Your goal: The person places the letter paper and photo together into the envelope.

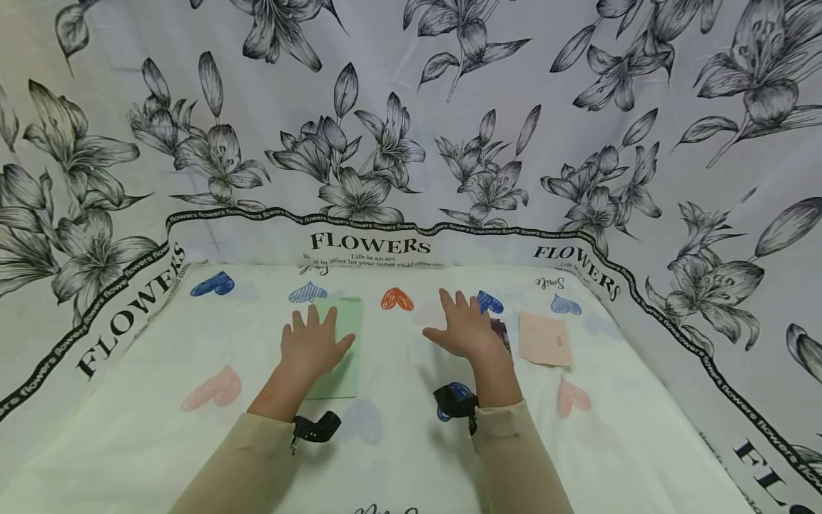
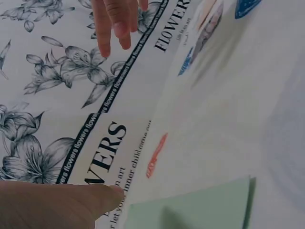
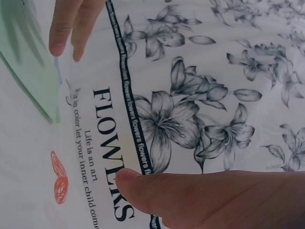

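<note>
My left hand [image 1: 311, 346] hovers over a light green paper sheet [image 1: 343, 378] with its fingers spread. The left wrist view shows the thumb [image 2: 90, 200] stretched out above the sheet's far end, nothing held. Palm down and fingers spread, my right hand [image 1: 467, 328] is held over the right half of the cloth. It partly hides a small dark patterned item [image 1: 500, 332], of which only the right edge shows. Farther right lies a square of pale pink paper [image 1: 545, 338].
A white cloth [image 1: 398, 442] printed with colored hearts covers the table. Behind it and along both sides hangs a white curtain [image 1: 424, 193] with black lilies and a "flowers" band. Black cameras are strapped at the left wrist [image 1: 317, 428] and right wrist [image 1: 456, 402].
</note>
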### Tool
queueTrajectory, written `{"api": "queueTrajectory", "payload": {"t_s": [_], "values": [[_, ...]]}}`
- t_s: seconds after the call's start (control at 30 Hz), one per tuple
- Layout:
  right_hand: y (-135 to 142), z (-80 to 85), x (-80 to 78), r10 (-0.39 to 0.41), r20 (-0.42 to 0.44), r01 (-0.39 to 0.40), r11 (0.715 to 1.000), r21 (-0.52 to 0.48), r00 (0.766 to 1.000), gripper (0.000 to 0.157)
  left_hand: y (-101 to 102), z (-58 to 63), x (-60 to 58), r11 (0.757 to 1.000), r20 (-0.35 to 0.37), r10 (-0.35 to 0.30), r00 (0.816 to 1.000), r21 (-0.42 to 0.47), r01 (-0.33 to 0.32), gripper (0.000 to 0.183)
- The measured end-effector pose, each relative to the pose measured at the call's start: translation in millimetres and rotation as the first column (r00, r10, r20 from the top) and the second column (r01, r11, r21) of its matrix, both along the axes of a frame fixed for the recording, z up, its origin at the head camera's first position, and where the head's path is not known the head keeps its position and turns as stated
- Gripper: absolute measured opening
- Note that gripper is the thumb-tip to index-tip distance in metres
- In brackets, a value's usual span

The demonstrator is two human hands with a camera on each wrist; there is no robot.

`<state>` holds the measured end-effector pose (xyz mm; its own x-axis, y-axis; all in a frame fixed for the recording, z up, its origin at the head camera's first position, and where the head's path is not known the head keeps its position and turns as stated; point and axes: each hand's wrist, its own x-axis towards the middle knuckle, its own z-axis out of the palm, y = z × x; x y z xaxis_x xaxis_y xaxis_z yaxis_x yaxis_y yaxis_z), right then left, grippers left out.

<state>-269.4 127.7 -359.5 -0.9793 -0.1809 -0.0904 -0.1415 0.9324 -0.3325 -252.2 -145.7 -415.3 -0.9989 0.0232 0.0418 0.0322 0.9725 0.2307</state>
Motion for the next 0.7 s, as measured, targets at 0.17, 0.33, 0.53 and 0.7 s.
{"api": "queueTrajectory", "payload": {"t_s": [0.17,0.33,0.53,0.7], "values": [[3.5,-9.0,-5.5,-0.006,0.027,0.006,1.000,0.013,1.000,0.087,-0.4,-22.2,-7.5,0.998,0.087,0.046,0.995,0.039,-0.049,0.082],[9.0,-20.0,-11.1,-0.042,0.138,0.043,0.999,-0.007,0.990,0.084,0.8,-33.9,-8.3,0.997,0.149,0.031,0.988,0.071,-0.042,0.086],[32.6,-40.3,-25.5,-0.099,0.256,0.115,0.992,-0.047,0.962,0.084,6.8,-36.2,-5.8,0.998,0.141,0.034,0.989,0.040,-0.040,0.091],[58.5,-52.2,-31.9,-0.209,0.267,0.220,0.975,-0.012,0.941,0.073,7.1,-32.6,-4.5,0.999,0.143,0.023,0.989,0.021,-0.026,0.088]]}}
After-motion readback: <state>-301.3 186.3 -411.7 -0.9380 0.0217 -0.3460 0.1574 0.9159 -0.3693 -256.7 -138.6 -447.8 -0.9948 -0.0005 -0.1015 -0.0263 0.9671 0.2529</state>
